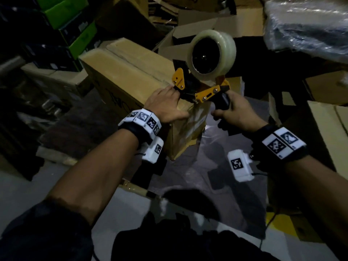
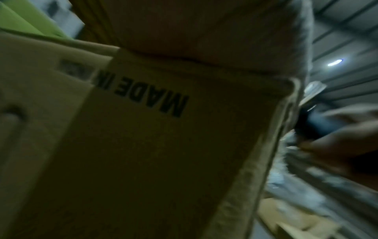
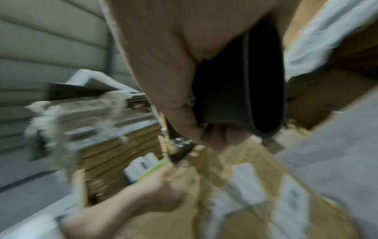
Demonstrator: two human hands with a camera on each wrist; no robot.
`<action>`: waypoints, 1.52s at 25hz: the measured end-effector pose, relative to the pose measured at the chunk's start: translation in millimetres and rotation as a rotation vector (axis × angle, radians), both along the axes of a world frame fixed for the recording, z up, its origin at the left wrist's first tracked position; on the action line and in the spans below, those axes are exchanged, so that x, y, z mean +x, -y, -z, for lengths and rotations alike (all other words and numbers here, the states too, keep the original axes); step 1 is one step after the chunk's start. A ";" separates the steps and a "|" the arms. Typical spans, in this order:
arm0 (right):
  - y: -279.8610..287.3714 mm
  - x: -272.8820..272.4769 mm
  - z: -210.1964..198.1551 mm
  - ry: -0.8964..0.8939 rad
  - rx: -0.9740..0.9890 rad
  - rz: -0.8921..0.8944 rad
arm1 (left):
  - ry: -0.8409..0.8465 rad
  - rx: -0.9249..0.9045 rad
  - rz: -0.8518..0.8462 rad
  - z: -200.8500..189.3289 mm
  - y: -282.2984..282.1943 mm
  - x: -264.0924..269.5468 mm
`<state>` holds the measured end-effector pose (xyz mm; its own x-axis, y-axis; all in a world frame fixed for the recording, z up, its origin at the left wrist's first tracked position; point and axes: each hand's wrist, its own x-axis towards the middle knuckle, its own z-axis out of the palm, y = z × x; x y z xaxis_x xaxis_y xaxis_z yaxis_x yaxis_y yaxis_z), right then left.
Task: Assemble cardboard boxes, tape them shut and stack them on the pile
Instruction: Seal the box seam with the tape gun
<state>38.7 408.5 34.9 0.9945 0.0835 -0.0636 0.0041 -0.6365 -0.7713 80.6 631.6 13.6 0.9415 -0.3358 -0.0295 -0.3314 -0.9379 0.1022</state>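
Around us is a dim storeroom of stacked cartons [image 1: 56,76] and loose cardboard. Our closed cardboard box [image 1: 131,72] sits straight ahead, between our hands. Our left hand [image 1: 165,108] lies flat on its near corner, fingers straight and together, steadying it. Our right hand [image 1: 235,113] curls round the tape dispenser [image 1: 203,76] handle, nose at the near edge, probably to run tape along the seam.

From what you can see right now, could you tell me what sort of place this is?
Probably a warehouse or packing storeroom: flattened cardboard piled behind, stacked green boxes, a plastic-wrapped load, and a tape dispenser.
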 end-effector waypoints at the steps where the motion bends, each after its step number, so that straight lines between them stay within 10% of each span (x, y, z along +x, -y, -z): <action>1: -0.6 -1.3 -2.8 0.010 -0.012 -0.007 | 0.010 -0.005 -0.012 -1.1 0.0 -0.4; 38: 74.5 -85.4 -11.1 0.053 -0.067 0.030 | 0.017 -0.003 -0.017 -1.7 -3.3 5.1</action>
